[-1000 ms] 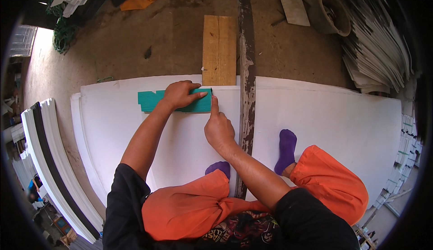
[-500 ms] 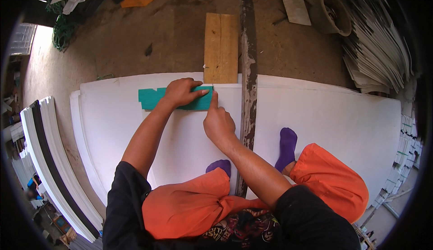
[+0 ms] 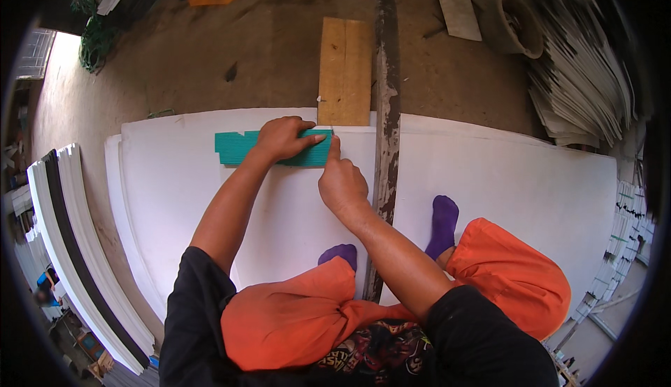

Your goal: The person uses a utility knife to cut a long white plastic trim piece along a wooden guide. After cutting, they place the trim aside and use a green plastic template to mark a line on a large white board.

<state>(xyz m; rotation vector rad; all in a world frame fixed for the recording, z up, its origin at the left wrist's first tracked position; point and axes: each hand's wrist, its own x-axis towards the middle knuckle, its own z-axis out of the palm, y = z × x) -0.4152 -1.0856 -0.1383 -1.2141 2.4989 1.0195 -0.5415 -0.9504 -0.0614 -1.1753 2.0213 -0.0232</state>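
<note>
A green ribbed strip [image 3: 236,148], notched at its left end, lies across the white sheets [image 3: 510,177] in front of me. My left hand [image 3: 281,140] holds it down, thumb across its face and fingers near its far edge. At the strip's right end is my right hand [image 3: 342,181], its index finger stretched forward along the edge and the other fingers curled in. What those fingers hold, if anything, is hidden. Just beyond the strip a flat wooden board [image 3: 345,72] reaches away over the floor.
A long, worn dark bar [image 3: 387,107] runs lengthwise right of my right hand. My feet in purple socks [image 3: 444,223] rest on the sheets. Stacked white strips [image 3: 59,247] stand at left. A bucket [image 3: 518,24] and a fanned stack of sheets [image 3: 587,86] are at far right.
The whole view has shifted slightly. Both hands keep nearly the same places at the green strip, the right index finger still at its right end.
</note>
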